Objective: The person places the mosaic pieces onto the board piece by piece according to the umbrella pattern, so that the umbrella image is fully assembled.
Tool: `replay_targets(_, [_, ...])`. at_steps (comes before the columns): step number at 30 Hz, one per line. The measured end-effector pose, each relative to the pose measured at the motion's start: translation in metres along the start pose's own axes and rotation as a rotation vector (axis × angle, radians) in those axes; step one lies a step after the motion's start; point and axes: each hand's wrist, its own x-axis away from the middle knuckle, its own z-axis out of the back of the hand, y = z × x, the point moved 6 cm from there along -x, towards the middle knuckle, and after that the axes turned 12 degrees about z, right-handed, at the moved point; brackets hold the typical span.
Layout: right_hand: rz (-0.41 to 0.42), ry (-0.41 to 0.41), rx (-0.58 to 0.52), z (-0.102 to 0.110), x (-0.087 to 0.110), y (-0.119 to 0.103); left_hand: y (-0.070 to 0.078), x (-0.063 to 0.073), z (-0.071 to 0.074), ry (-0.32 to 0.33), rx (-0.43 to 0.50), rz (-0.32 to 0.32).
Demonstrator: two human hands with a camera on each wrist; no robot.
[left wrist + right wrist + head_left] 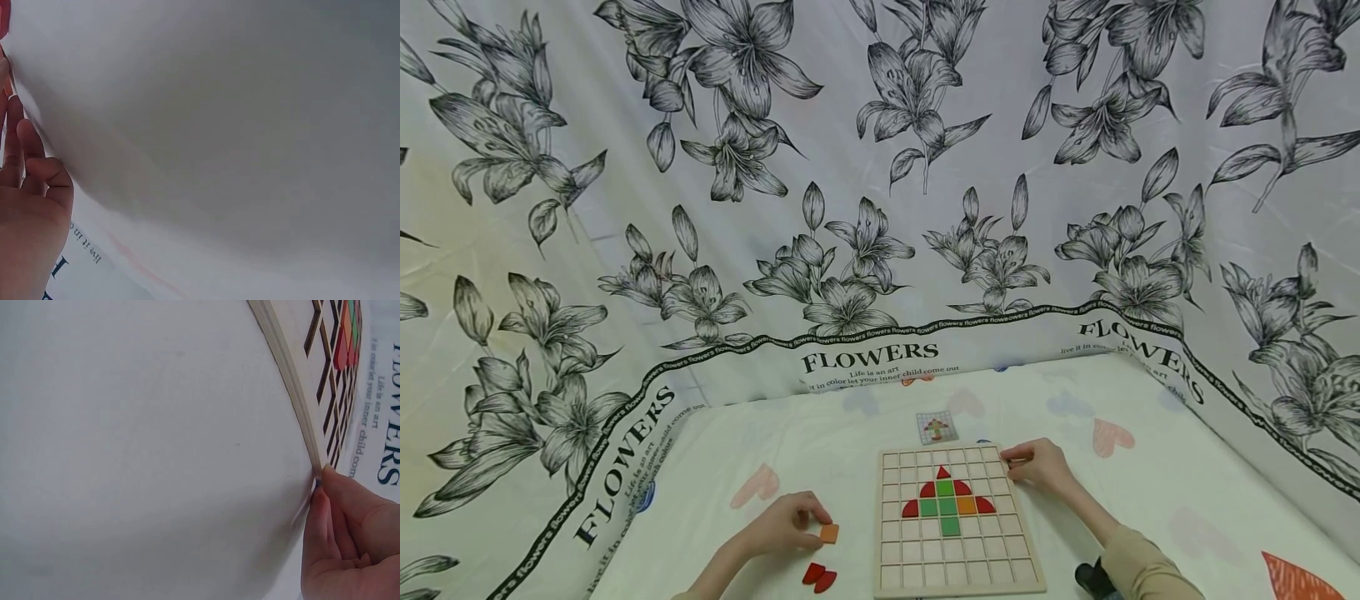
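Note:
An orange square tile (830, 533) is pinched between thumb and fingers of my left hand (786, 527), left of the wooden grid board (917, 575). Two red curved-edge pieces (818, 577) lie on the cloth below that hand. My right hand (1041, 467) pinches the board's upper right edge; the right wrist view shows thumb and finger meeting at its rim (294, 394). On the grid sit several green square tiles (948, 505), an orange square (965, 505), a red pointed piece (943, 472) on top and red curved pieces (985, 505) at the sides.
A small pattern card (937, 427) with a similar coloured figure lies behind the board. White cloth with printed hearts (1112, 438) covers the table. Flower-printed curtain (880, 275) hangs round the back and sides. A dark object (1093, 579) shows by the right sleeve.

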Motion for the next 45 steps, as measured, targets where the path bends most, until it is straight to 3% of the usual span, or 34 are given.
replay_targets(8, [-0.004,-0.001,0.001,0.0,0.0,0.0,0.0,-0.002,-0.001,-0.004,0.026,0.088])
replay_targets(16, [0.001,-0.007,-0.011,0.0,0.0,0.0,0.015,-0.008,-0.001,0.037,0.043,0.095])
replay_targets(23, [-0.013,-0.005,-0.002,0.0,-0.001,0.0,0.038,-0.02,-0.005,0.089,0.062,0.081])
replay_targets(29, [-0.023,-0.007,0.0,-0.001,0.0,0.0,0.059,-0.033,-0.018,0.121,0.046,0.025])
replay_targets(34, [-0.019,-0.009,0.003,-0.001,0.0,-0.001,0.077,-0.046,-0.032,0.145,0.02,0.026])
replay_targets(41, [-0.027,-0.001,0.002,-0.001,0.0,0.002,0.104,-0.057,-0.058,0.106,0.018,0.03])
replay_targets(45, [-0.013,-0.001,0.007,-0.001,-0.001,0.002,0.12,-0.059,-0.076,0.075,-0.042,-0.011])
